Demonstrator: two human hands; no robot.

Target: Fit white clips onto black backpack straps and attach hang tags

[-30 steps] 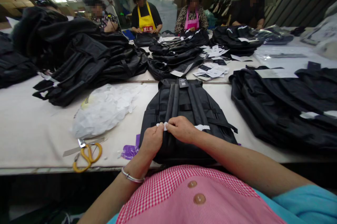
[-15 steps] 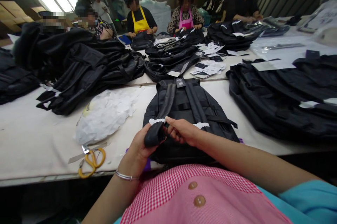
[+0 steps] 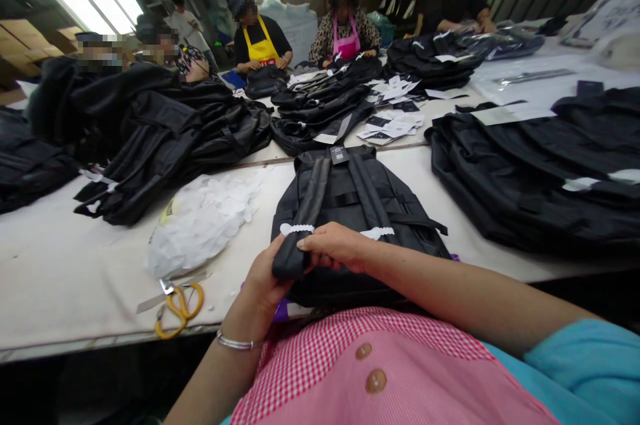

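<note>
A black backpack (image 3: 350,198) lies flat on the table in front of me, straps up. My left hand (image 3: 265,278) is closed round the lower end of its left shoulder strap (image 3: 293,255), lifting it off the bag. A white scalloped strip (image 3: 296,228) is wrapped round that strap just above my fingers. My right hand (image 3: 337,246) is closed too, pinching the same strap end from the right. A second white strip (image 3: 377,232) sits on the right strap.
Yellow-handled scissors (image 3: 177,308) and a white plastic bag (image 3: 200,218) lie to my left. Piles of black backpacks (image 3: 150,125) surround me, with more black bags (image 3: 540,165) at the right. Paper tags (image 3: 395,122) lie beyond. Several other people work at the far side.
One second ago both hands pinched the white strip against the strap on the bag. Since then my left hand has gripped the strap end and lifted it, with the strip wrapped round it.
</note>
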